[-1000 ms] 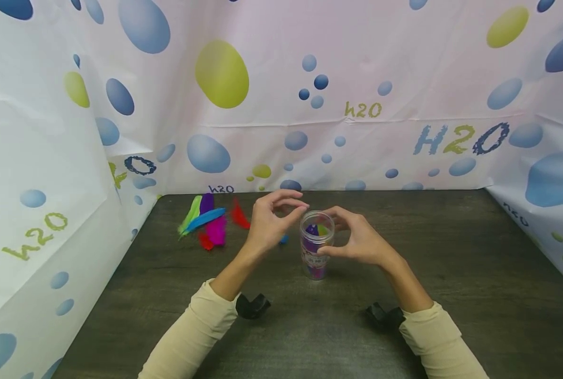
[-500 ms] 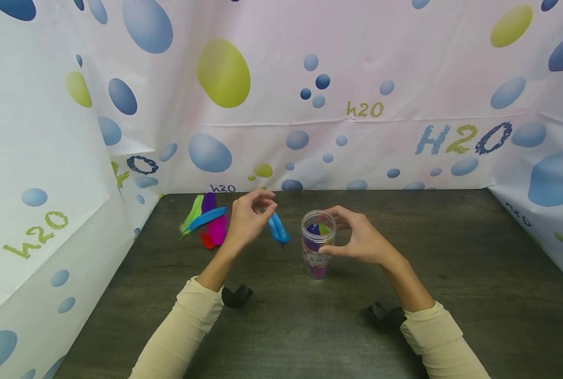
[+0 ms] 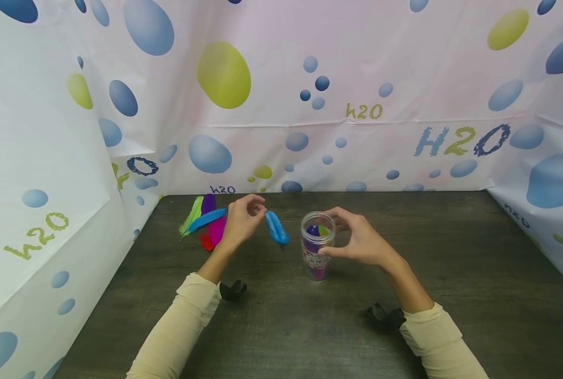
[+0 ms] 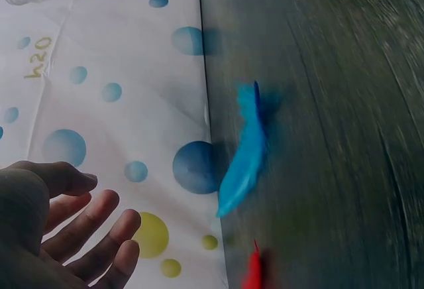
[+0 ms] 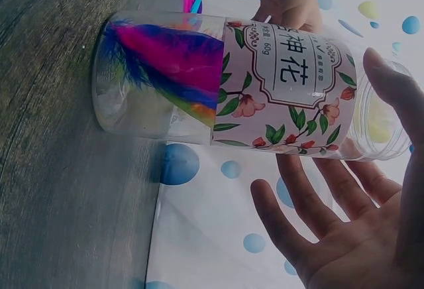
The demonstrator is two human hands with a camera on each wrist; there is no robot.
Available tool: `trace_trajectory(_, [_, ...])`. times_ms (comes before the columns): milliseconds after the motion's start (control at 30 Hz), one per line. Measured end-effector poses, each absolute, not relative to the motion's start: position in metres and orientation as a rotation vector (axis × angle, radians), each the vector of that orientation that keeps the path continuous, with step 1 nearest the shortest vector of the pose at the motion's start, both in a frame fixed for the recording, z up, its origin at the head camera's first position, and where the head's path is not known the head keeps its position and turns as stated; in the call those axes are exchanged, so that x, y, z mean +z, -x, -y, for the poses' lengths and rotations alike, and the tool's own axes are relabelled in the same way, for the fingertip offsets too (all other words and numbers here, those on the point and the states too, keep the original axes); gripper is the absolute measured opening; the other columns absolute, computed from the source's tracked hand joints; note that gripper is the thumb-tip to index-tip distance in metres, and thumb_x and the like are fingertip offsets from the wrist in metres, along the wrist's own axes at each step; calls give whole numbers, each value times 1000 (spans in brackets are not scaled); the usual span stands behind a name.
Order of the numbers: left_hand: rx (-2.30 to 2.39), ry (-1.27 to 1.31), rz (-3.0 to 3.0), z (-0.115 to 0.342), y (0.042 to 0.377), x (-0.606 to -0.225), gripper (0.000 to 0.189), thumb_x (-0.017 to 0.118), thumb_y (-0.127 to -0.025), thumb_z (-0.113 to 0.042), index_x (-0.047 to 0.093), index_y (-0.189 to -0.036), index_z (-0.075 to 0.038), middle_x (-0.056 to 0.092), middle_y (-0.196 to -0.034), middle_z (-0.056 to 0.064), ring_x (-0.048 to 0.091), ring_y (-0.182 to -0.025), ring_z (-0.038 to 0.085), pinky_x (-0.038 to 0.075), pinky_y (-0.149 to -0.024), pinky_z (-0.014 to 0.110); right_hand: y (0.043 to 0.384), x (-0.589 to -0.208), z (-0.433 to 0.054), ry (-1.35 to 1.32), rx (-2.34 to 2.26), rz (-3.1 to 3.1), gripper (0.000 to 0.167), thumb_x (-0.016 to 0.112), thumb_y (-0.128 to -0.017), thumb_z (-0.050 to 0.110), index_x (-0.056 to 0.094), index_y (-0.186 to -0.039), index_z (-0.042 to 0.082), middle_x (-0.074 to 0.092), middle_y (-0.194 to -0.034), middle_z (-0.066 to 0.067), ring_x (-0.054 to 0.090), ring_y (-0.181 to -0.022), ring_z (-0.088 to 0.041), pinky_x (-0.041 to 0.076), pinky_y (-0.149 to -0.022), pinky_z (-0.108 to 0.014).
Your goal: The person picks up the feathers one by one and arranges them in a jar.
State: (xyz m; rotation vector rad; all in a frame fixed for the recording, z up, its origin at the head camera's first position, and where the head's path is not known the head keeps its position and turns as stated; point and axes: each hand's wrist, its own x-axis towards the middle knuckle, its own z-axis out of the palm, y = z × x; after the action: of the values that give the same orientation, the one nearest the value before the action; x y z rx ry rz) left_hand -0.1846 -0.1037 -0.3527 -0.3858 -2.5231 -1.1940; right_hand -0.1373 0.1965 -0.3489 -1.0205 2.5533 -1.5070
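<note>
My left hand [image 3: 243,218] hovers over the table beside a curled blue feather [image 3: 278,229]. In the left wrist view its fingers [image 4: 96,232] are spread and loosely bent, with nothing between them; the blue feather lies apart from them. A red feather [image 4: 254,272] shows at that view's lower edge. My right hand [image 3: 362,239] holds an upright, open-topped clear jar [image 3: 317,250], thumb on the near side and fingers behind. Inside the jar, magenta, blue, green and orange feathers [image 5: 172,67] show below a floral label [image 5: 285,87].
Left of my left hand lies a group of feathers: green [image 3: 191,216], purple [image 3: 208,201], blue [image 3: 205,219], magenta [image 3: 217,230] and red [image 3: 206,242]. A printed sheet [image 3: 281,105] stands along the back and sides of the dark table [image 3: 300,331].
My left hand has drawn away from the jar to the left, uncovering the blue feather and covering the red one behind it. My right hand and the jar have stayed in place.
</note>
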Motion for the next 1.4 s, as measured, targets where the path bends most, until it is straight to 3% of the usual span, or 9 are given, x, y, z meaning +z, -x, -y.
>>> trace_trajectory(133, [-1190, 347, 2553, 108, 185, -354, 17, 73, -92, 1, 72, -109, 5, 75, -92, 17, 72, -84, 32, 62, -71, 44, 138, -349, -196, 1020, -1507, -2555, 63, 88, -82, 13, 56, -135, 3, 69, -123, -14, 69, -112, -37, 55, -96, -60])
trace_trajectory(333, [-1110, 260, 2591, 119, 190, -357, 17, 74, -93, -2, 72, -109, 4, 76, -96, 18, 72, -89, 32, 60, -83, 47, 138, -350, -196, 1016, -1504, -2559, 63, 88, -82, 14, 57, -135, 2, 69, -123, -14, 69, -112, -38, 55, -97, -61])
trace_trajectory(833, [-975, 131, 2699, 157, 207, -366, 21, 68, -94, 2, 71, -114, 5, 74, -107, 21, 71, -99, 36, 58, -87, 51, 138, -350, -196, 1010, -1525, -2531, 62, 87, -82, 12, 56, -136, 2, 68, -125, -21, 67, -113, -46, 53, -96, -65])
trace_trajectory(1033, [-934, 84, 2806, 157, 213, -373, 28, 70, -95, -3, 69, -122, 4, 72, -117, 20, 67, -106, 38, 55, -91, 53, 137, -351, -196, 1003, -1521, -2540, 63, 88, -82, 13, 56, -135, 2, 68, -124, -20, 68, -113, -45, 53, -96, -66])
trace_trajectory(1200, [-922, 70, 2846, 153, 220, -380, 28, 71, -95, -4, 69, -122, 4, 70, -119, 21, 67, -106, 37, 55, -93, 52, 137, -351, -196, 1002, -1508, -2557, 62, 88, -82, 13, 57, -135, 3, 69, -123, -14, 69, -112, -38, 54, -96, -63])
trace_trajectory(1400, [-931, 128, 2864, 142, 231, -385, 28, 71, -94, -5, 69, -121, 4, 70, -121, 22, 67, -110, 39, 54, -96, 54, 137, -352, -197, 1020, -1506, -2553, 62, 88, -82, 14, 57, -135, 3, 68, -124, -16, 69, -112, -41, 55, -96, -61])
